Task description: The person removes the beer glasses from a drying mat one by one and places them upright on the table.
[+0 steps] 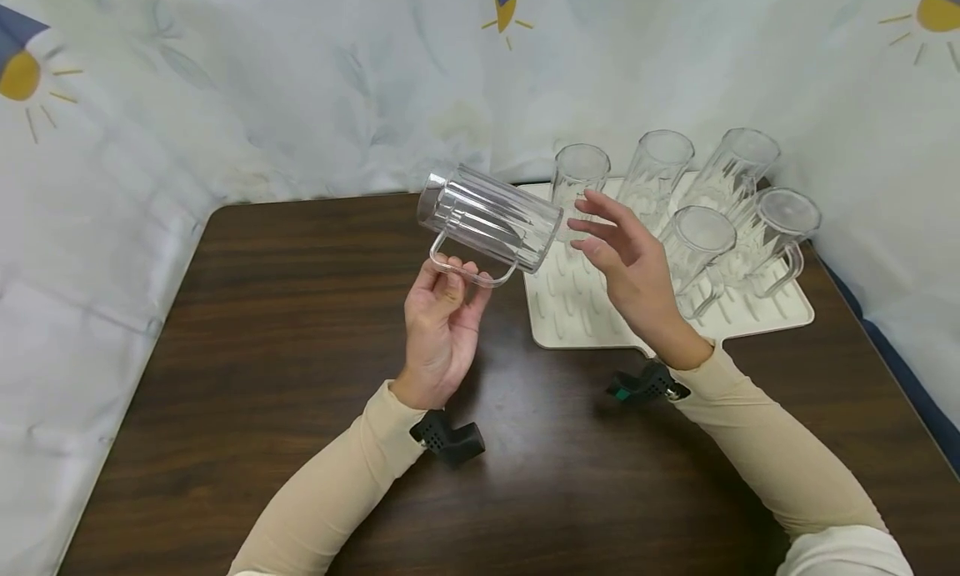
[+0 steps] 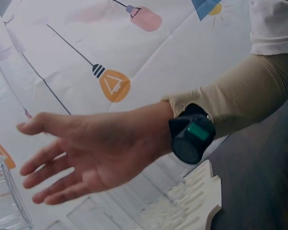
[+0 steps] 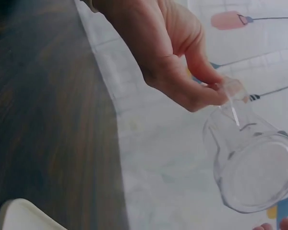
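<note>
A clear, ribbed mug (image 1: 495, 217) is held in the air above the table, tilted almost onto its side. My left hand (image 1: 442, 334) pinches its handle (image 1: 480, 277) from below between thumb and fingers; the right wrist view shows this grip on the mug (image 3: 259, 172) too. Just right of the mug's right end is my right hand (image 1: 633, 276), its fingers spread and loosely bent, holding nothing. In the left wrist view a small gap separates that right hand (image 2: 96, 153) from the mug (image 2: 7, 196).
Several similar clear mugs (image 1: 787, 213) stand on a white ribbed drying mat (image 1: 555, 330) at the back right, partly behind my right hand. Dark wood tabletop (image 1: 300, 309) extends left and in front. A patterned white curtain (image 1: 337, 101) hangs behind the table.
</note>
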Demonstrator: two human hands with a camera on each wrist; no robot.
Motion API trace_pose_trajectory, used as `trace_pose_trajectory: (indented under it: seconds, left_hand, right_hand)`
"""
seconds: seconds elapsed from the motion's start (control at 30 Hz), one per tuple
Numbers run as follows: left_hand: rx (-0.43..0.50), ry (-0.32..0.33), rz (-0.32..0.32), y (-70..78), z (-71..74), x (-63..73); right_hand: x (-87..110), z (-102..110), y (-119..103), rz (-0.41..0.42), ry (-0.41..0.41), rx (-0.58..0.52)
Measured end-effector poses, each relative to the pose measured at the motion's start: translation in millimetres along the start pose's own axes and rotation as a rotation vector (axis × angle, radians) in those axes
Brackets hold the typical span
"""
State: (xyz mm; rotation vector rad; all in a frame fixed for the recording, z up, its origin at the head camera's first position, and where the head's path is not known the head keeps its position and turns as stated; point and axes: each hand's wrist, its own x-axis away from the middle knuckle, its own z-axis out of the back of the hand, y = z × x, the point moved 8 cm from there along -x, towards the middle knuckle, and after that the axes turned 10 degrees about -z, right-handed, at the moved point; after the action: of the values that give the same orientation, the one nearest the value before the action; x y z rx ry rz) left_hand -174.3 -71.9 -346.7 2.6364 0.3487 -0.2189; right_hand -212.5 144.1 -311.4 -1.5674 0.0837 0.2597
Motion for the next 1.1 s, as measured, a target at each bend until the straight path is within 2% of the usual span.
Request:
trace_pose_trajectory:
  seconds: [0.17,0.37,0.5,0.57,0.77,0.87,1.1]
  left_hand:
    - [-0.046,-0.058,-0.016,5.6,-7.7,-8.1]
    - [-0.18,-0.124,-0.039,16.0,-13.3,-15.8]
    - [-0.276,-0.185,-0.067,23.6,-15.0,-19.4]
    - [-0.313,-0.212,-0.086,27.7,-15.7,-21.7]
    - [-0.417,-0.252,-0.132,34.3,-18.1,-32.5]
    - [-0.469,-0.258,-0.148,36.4,-18.0,-37.2]
    - [-0.593,-0.282,-0.192,37.5,-15.0,-45.8]
  right_hand:
    - [1.9,15,-18,0.085,0.022,0.009]
    - [6.4,33,-38,0.181,0.043,-0.002]
    - [9.0,48,-51,0.2,0.059,0.018]
    - [10.0,57,-56,0.169,0.064,0.055]
    - [12.4,94,-61,0.022,0.116,0.357]
    - [12.1,112,-62,0.0,0.132,0.437]
    - [15.0,157,-60,-0.069,0.237,0.755]
